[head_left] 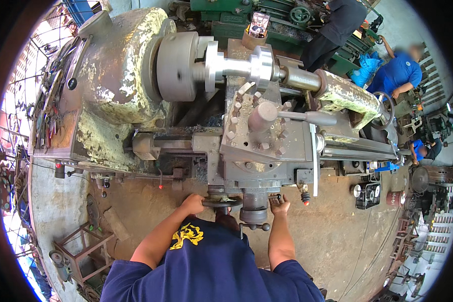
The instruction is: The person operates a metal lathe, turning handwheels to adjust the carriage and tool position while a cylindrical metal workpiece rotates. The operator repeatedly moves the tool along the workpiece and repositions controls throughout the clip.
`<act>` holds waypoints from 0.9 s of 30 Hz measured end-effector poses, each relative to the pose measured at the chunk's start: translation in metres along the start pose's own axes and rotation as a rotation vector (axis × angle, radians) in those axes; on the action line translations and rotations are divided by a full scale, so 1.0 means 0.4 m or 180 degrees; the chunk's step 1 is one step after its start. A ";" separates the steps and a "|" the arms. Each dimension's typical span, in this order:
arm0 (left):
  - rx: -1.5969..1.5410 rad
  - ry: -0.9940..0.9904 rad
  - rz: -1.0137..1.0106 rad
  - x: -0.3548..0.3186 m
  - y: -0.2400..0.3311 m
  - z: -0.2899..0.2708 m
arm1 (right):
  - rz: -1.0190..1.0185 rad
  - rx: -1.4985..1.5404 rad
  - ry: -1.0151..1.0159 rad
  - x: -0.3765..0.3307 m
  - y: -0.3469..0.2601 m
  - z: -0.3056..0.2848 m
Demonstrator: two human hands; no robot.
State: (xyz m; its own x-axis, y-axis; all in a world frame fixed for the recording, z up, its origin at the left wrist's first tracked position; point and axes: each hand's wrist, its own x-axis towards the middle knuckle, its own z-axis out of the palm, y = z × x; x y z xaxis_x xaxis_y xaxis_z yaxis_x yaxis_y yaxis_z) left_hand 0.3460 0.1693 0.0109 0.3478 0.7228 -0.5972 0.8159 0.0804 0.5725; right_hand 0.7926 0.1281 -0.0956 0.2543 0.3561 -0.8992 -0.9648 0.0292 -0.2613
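Both hands at the front controls of a lathe.

Left hand [192,204] is closed over the rim of the handwheel [221,203]. Right hand [279,204] is curled around a small black knob [277,197] just beside it. Above: tool post [262,118], then the metal shaft [239,66] held in the chuck [178,66].

floor [332,236]: dusty concrete | lathe [267,146] | probably a metal stand [78,251]
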 end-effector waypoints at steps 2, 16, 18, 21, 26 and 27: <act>0.0039 0.0099 0.0043 0.001 0.002 -0.002 | -0.0047 -0.0026 0.0097 0.002 -0.002 0.004; 0.0055 0.0075 -0.0250 0.009 0.008 0.015 | -0.0132 -0.0381 0.0041 0.019 0.005 -0.014; 0.0063 0.0021 -0.0234 0.010 0.003 0.014 | -0.0134 -0.0424 -0.0059 0.018 0.004 -0.012; 0.0094 0.0201 -0.0198 0.014 0.003 0.018 | -0.0148 -0.0309 0.0124 0.019 0.003 -0.014; -0.0039 0.0115 -0.0140 0.000 0.017 0.015 | -0.0223 -0.0609 -0.0307 0.011 0.004 -0.039; 0.0087 0.0169 -0.0100 0.005 0.018 0.004 | -0.0225 -0.0556 -0.0291 0.019 0.008 -0.033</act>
State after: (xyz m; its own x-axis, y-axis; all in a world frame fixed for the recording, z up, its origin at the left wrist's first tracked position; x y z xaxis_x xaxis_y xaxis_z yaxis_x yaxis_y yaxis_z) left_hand 0.3531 0.1701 0.0130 0.2975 0.7557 -0.5834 0.8386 0.0853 0.5381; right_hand 0.7925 0.1186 -0.1080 0.3061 0.4424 -0.8429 -0.9165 -0.1025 -0.3866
